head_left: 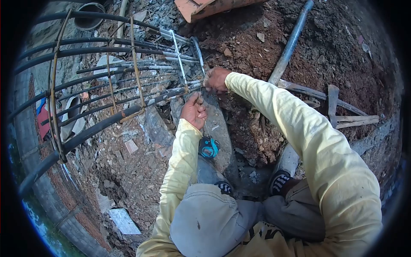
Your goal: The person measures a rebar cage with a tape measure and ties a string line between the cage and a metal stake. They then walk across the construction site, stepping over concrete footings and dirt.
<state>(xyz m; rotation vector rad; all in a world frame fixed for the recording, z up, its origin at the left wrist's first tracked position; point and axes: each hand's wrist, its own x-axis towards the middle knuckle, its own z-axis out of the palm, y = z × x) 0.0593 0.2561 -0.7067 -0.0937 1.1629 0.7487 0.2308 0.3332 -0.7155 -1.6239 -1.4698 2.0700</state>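
My left hand (195, 112) is closed in a pinch, palm side up, just below the end of the rebar cage (122, 112). A thin string (207, 128) runs down from it toward a round black and teal case (208, 147). My right hand (217, 80) is closed with its fingertips at the cage's end, near the foot of the white-coated tie bar (199, 55). What its fingers hold is too small to make out. Both hands are close together, with the white-spattered ends of the long bars beside them.
A blue-handled tool (291, 43) leans on the dirt to the right, near a wooden-handled tool (333, 105). A terracotta-coloured piece (209, 8) lies at the top. Stone slabs (218, 128) and rubble are underfoot. A bucket (89, 17) sits at the upper left.
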